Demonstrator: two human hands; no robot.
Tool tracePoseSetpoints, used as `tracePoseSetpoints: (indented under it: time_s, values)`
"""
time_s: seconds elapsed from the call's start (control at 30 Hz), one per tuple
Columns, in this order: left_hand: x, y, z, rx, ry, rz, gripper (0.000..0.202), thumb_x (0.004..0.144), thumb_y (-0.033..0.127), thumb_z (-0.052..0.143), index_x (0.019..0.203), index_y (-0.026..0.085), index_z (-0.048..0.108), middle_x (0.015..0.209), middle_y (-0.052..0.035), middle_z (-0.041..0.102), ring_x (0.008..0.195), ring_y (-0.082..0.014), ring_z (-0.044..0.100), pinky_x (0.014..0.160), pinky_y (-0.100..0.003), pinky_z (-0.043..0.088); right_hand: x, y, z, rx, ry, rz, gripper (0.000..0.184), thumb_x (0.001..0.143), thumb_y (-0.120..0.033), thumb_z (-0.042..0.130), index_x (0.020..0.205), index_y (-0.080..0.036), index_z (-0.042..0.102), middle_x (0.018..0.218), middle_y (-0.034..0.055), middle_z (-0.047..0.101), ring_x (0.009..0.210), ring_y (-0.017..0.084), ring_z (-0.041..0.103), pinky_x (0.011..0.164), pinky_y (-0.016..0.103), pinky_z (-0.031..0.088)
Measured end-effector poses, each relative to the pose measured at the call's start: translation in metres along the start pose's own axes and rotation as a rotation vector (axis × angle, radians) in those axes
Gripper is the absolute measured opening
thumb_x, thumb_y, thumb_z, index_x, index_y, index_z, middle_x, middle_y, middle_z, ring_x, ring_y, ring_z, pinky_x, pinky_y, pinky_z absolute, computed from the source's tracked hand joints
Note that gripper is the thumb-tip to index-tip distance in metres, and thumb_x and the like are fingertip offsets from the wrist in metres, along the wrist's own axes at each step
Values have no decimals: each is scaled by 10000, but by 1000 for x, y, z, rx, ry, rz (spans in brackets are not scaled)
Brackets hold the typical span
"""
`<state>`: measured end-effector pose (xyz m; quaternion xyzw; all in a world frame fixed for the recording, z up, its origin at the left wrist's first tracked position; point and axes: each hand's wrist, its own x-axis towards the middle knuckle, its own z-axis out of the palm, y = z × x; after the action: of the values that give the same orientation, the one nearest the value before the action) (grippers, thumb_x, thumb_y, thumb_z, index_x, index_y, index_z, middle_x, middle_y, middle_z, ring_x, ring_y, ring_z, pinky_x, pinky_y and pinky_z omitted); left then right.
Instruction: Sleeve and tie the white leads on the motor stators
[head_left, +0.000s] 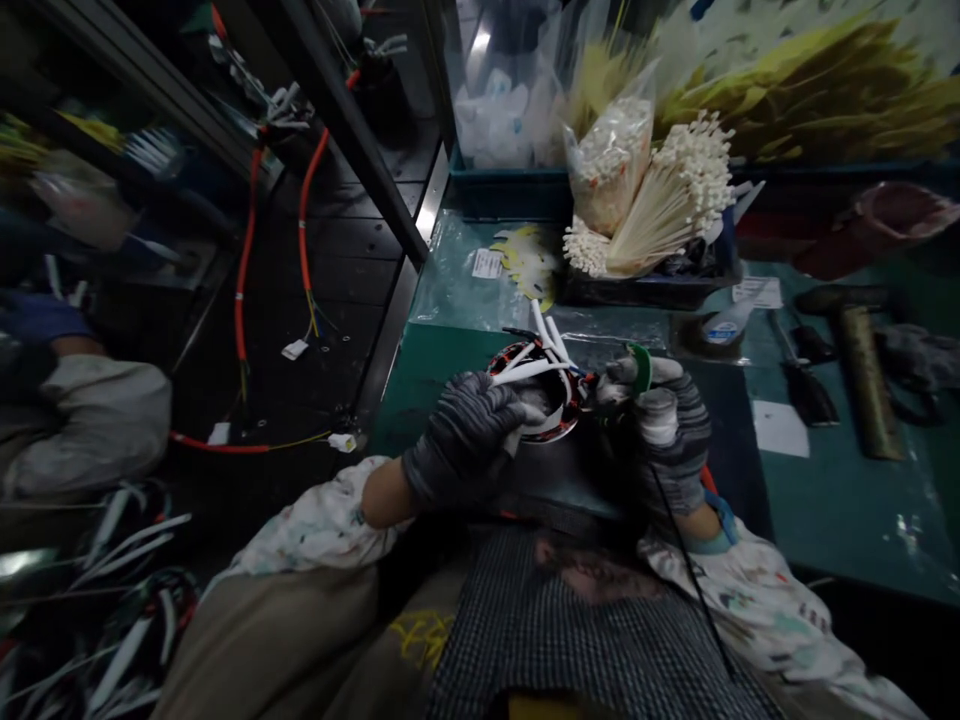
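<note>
Head view: the left hand has its grip clasped on the wire-wound ring, near the surface's near-left corner; the right hand curls just beside, its grip's hold unclear.

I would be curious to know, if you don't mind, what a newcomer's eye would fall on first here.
Probably the sheaf of white-tipped strands near the top, beside a clear bag above a black tray. Next, perhaps, the orange-red cables against the dark surface at left. Then, at centre, the gloved hands around a ring-shaped part with white tubes.
</note>
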<state>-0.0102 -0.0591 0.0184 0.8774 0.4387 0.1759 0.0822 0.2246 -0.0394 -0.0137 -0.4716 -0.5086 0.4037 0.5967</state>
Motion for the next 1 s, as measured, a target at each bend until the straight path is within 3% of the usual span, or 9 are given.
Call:
tracePoseSetpoints:
  time_s: [0.13, 0.23, 0.43, 0.6, 0.67, 0.77, 0.83, 0.93, 1.0]
  values:
    - [-3, 9, -2, -56, 0, -79, 292, 1061, 451, 614, 1217, 296, 805, 1348, -89, 796, 1245, -321, 707, 1216, -658, 413, -1, -1, -4, -84, -14, -76, 375, 1036, -660, 690, 1103, -296, 750, 971, 31, 844, 790, 239, 801, 738, 422, 687]
    - [-21, 19, 3, -66, -27, -71, 677, 972, 717, 687, 1516, 315, 671, 1594, -116, 663, 1489, -389, 553, 1320, -690, 273, -7, -2, -6, -118, -67, -104, 325, 1054, -619, 689, 1139, -313, 759, 1008, 32, 852, 839, 252, 816, 786, 436, 699]
    - [-39, 13, 41, 196, 295, -8, 406, 1023, 204, 736, 1399, 357, 740, 1207, -45, 827, 1167, -253, 745, 998, -419, 605, -14, -11, 13, -503, -281, -492, 321, 1108, -300, 640, 1408, -319, 753, 1152, 71, 845, 1015, 275, 800, 909, 420, 682]
    - [-39, -14, 26, -99, 394, 240, 155, 1077, 263, 718, 1223, 239, 765, 1138, -26, 855, 1110, -192, 805, 982, -318, 666, -9, -11, 33, -1020, -418, -761, 269, 1072, -184, 656, 1266, -196, 842, 1022, 105, 842, 900, 258, 756, 798, 366, 635]
    - [-36, -27, 11, -426, 388, 130, 150, 1112, 346, 668, 1138, 242, 773, 1061, -15, 858, 984, -174, 822, 928, -302, 677, -7, -14, 35, -1075, -454, -785, 253, 1079, -218, 664, 1241, -182, 855, 1033, 114, 848, 923, 268, 753, 806, 367, 629]
    - [-22, -47, -4, -786, 433, -315, 327, 1111, 512, 627, 1106, 220, 774, 1097, -56, 845, 1020, -227, 813, 962, -377, 680, -2, -20, 36, -1091, -487, -787, 247, 1086, -272, 681, 1217, -177, 867, 1079, 118, 859, 948, 285, 755, 836, 388, 632]
    - [-4, -61, -5, -858, 296, -468, 517, 1004, 630, 742, 1319, 220, 750, 1369, -114, 788, 1294, -327, 747, 1154, -519, 616, 2, -23, 37, -1084, -540, -753, 259, 1087, -307, 694, 1244, -189, 862, 1148, 116, 860, 986, 284, 757, 867, 392, 629]
    - [21, -75, 7, -1018, -124, -275, 926, 795, 656, 930, 1573, 268, 612, 1609, -146, 648, 1480, -406, 632, 1258, -606, 536, 3, -22, 36, -1014, -604, -722, 294, 1100, -341, 677, 1296, -199, 845, 1217, 118, 851, 1057, 287, 756, 899, 399, 624]
    - [26, -76, 18, -1109, -253, -146, 1037, 805, 604, 944, 1685, 321, 474, 1659, -147, 601, 1498, -397, 623, 1247, -599, 550, -5, -20, 32, -967, -588, -732, 275, 1102, -331, 672, 1262, -199, 852, 1210, 117, 853, 1057, 292, 756, 892, 411, 626]
